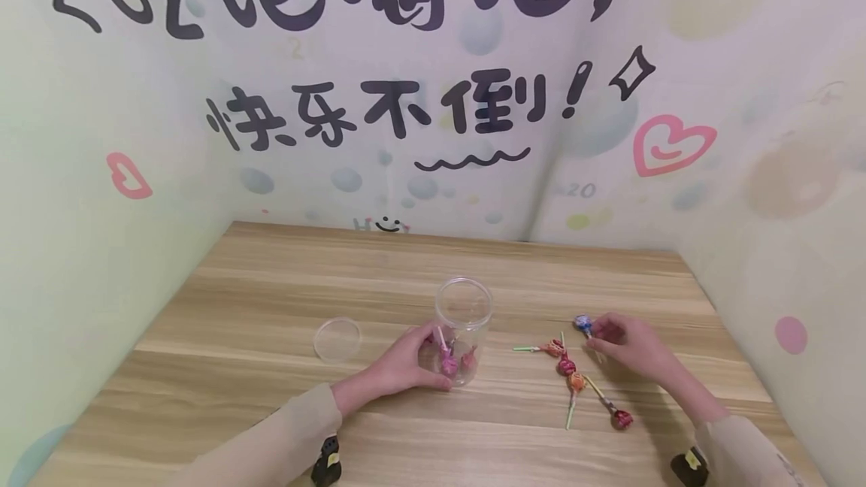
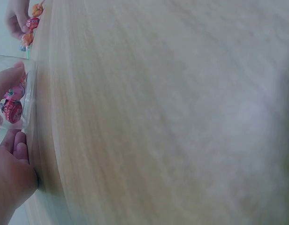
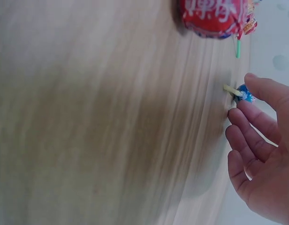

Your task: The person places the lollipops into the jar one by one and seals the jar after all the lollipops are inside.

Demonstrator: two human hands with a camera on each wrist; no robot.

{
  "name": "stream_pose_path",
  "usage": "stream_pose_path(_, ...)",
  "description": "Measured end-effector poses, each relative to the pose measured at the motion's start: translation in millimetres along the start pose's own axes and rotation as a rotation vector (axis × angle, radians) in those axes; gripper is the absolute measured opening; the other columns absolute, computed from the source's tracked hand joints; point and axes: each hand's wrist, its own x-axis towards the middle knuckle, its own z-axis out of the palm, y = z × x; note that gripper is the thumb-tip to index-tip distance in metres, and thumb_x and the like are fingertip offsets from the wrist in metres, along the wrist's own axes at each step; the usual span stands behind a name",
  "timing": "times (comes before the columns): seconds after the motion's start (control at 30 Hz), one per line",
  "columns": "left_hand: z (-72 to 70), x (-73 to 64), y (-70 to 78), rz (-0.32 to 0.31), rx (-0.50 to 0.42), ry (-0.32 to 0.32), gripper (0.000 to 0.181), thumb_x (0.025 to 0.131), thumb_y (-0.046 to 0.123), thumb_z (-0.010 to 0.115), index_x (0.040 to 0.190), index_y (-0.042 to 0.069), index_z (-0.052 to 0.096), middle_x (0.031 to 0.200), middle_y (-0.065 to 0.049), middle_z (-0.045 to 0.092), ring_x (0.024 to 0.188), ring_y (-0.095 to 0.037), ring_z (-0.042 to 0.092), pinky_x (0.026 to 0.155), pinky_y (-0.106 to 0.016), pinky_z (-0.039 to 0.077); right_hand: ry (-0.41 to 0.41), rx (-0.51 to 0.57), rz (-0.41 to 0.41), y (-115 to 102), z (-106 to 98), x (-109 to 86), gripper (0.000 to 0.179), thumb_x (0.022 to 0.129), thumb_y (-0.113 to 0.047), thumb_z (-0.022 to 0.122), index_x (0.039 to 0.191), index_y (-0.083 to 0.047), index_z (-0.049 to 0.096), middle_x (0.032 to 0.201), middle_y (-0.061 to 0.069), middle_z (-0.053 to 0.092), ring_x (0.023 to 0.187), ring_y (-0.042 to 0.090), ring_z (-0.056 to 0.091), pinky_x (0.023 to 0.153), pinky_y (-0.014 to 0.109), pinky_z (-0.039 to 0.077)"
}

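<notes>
My left hand (image 1: 402, 361) grips a clear plastic jar (image 1: 467, 313) that stands upright and uncovered on the table. Several wrapped lollipops lie low inside it, among them a pink lollipop (image 1: 449, 364) and, in the left wrist view, a red one (image 2: 12, 111). Over on the right, my right hand (image 1: 632, 344) pinches a blue-wrapped lollipop (image 1: 582, 323) between thumb and forefinger, its pale stick (image 3: 231, 89) pointing out past the fingertips. Between jar and right hand lie an orange lollipop (image 1: 576, 382), a red lollipop (image 1: 565, 366), an orange-red lollipop (image 1: 555, 348) and a dark red lollipop (image 1: 621, 419).
A round clear lid (image 1: 337, 340) lies flat on the wooden table (image 1: 271, 284), left of the jar. Behind the table's far edge rises a printed wall (image 1: 379, 186); pale walls close in at both sides.
</notes>
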Motion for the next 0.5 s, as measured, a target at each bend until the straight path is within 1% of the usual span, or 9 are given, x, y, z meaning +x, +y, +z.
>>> stream_pose_path(0.17, -0.7, -0.3, 0.2, 0.0, 0.002, 0.007, 0.07, 0.065, 0.025, 0.092, 0.125, 0.018, 0.056, 0.125, 0.0, 0.063, 0.124, -0.021, 0.054, 0.111, -0.048, 0.038, -0.003, -0.003, -0.005, 1.4, 0.5, 6.3, 0.026, 0.082, -0.02, 0.079, 0.101, -0.005, 0.068, 0.086, 0.0, 0.07, 0.074, 0.002, 0.059, 0.066, 0.019, 0.051)
stream_pose_path(0.27, -1.0, -0.5, 1.1, -0.01, -0.005, 0.005, 0.069, 0.065, 0.025, 0.092, 0.124, 0.018, 0.056, 0.125, 0.001, 0.062, 0.124, -0.02, 0.053, 0.112, -0.048, 0.037, 0.001, 0.002, -0.014, 2.3, 1.0, 9.1, 0.024, 0.082, -0.015, 0.078, 0.101, -0.003, 0.068, 0.085, 0.001, 0.07, 0.074, 0.003, 0.059, 0.066, 0.02, 0.051)
stream_pose_path(0.4, -1.0, -0.9, 2.0, -0.014, -0.02, -0.003, 0.072, 0.066, 0.024, 0.092, 0.128, 0.017, 0.055, 0.127, 0.0, 0.062, 0.126, -0.023, 0.053, 0.114, -0.05, 0.035, 0.01, -0.005, -0.028, 3.6, 1.8, 11.6, 0.021, 0.082, -0.008, 0.076, 0.1, -0.002, 0.068, 0.085, 0.003, 0.07, 0.074, 0.005, 0.059, 0.067, 0.019, 0.051)
stream_pose_path(0.5, -0.7, -0.8, 2.1, -0.015, -0.015, -0.004, 0.073, 0.066, 0.025, 0.091, 0.129, 0.017, 0.055, 0.129, -0.002, 0.062, 0.127, -0.025, 0.053, 0.114, -0.051, 0.035, 0.022, -0.003, -0.038, 4.8, 2.3, 13.9, 0.02, 0.082, -0.005, 0.074, 0.1, -0.001, 0.068, 0.084, 0.005, 0.069, 0.074, 0.006, 0.06, 0.066, 0.019, 0.051)
